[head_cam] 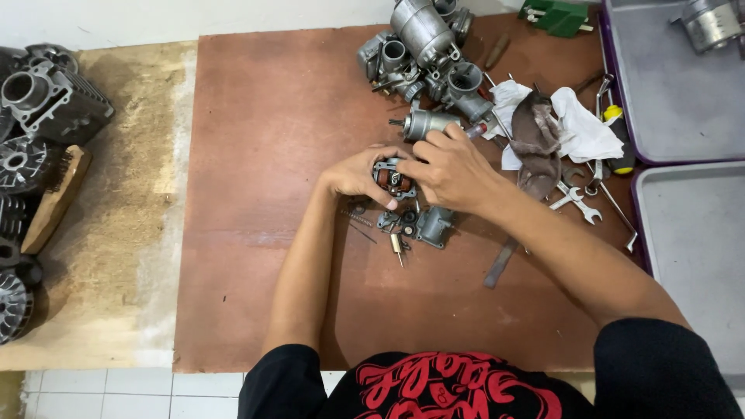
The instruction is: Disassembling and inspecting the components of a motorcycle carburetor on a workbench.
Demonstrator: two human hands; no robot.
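While the left hand (358,175) cups a small carburettor body (392,178) just above the brown board (272,233), fingers curled around it, the right hand (448,167) pinches its upper edge with closed fingertips; good practice is judged to be a steady left grip, light right-hand force, and work kept over the loose float bowl (434,225) and small brass jet (396,243) directly below

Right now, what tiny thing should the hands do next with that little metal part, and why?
Probably keep the left hand steadying the small metal part while the right hand works its fingertips on top. Both hands already pinch it above the brown board, and loose small pieces lie just beneath.
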